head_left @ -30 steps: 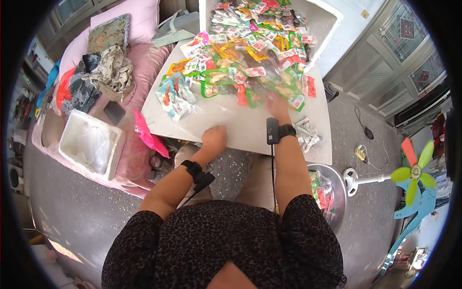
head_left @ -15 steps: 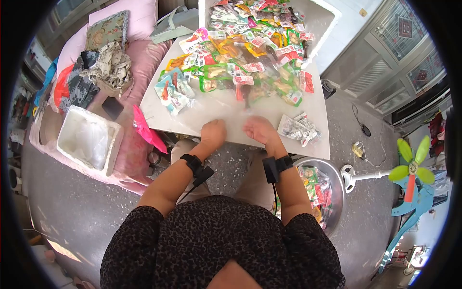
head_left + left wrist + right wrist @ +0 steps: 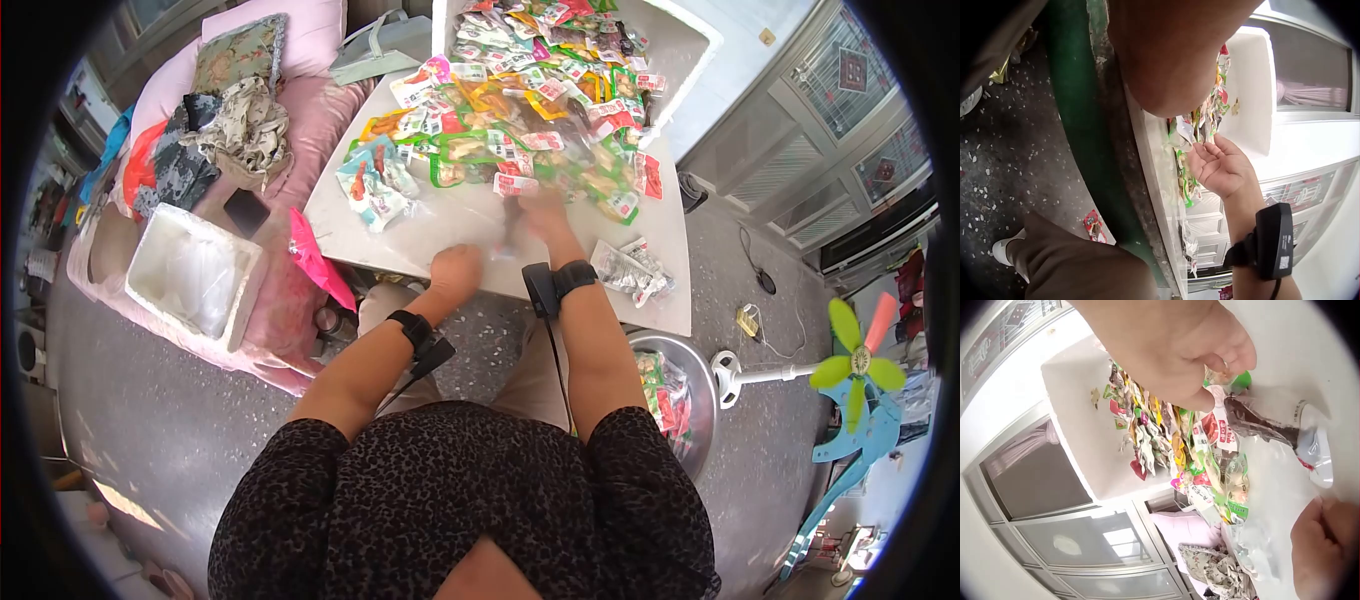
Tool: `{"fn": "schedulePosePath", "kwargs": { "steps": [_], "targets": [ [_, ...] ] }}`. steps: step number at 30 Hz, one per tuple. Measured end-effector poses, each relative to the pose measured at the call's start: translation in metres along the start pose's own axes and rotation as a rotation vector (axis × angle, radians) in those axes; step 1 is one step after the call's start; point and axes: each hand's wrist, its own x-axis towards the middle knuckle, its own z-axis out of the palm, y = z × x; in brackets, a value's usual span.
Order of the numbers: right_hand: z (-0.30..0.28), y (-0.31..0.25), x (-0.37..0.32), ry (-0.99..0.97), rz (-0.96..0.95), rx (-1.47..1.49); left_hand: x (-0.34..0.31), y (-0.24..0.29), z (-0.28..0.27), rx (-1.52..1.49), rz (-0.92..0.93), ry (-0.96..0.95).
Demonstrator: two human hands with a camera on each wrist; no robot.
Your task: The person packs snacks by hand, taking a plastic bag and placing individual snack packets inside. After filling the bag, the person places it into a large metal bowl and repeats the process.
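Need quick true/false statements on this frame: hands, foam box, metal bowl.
1. The right hand is at the snack pile. True; it pinches a dark packet.
2. The left hand is inside the metal bowl. False: it rests, fingers curled, on the table near its edge.
3. The foam box stands on the table. False: it sits on the pink bedding beside the table.
4. The metal bowl holds packets. True.

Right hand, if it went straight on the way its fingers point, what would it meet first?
The right hand would most likely meet the near edge of the heap of snack packets, just beyond its fingertips; blur hides whether it touches them already.
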Motion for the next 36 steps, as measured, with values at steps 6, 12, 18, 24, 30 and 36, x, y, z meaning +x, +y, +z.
{"fn": "schedulePosePath", "kwargs": {
  "steps": [6,12,18,24,30,36],
  "targets": [
    [0.009,0.0,-0.007,-0.07,-0.045,0.292,0.002,0.006,-0.009,0.033,-0.004,-0.051],
    [-0.027,0.007,-0.036,-0.34,-0.181,-0.013,0.003,0.002,-0.003,0.061,-0.039,-0.095],
    [-0.065,0.007,-0.112,-0.118,0.166,0.797,0.009,0.009,-0.012,-0.028,-0.193,-0.188],
    [-0.064,0.016,-0.154,0.134,0.019,0.946,0.006,0.023,-0.01,-0.074,-0.19,-0.207],
    [-0.046,0.019,-0.162,0.23,-0.042,1.028,0.001,0.031,-0.005,-0.212,-0.212,-0.088],
    [-0.04,0.029,-0.158,0.234,0.007,1.072,-0.004,0.031,-0.004,-0.275,-0.12,-0.059]
  ]
}}
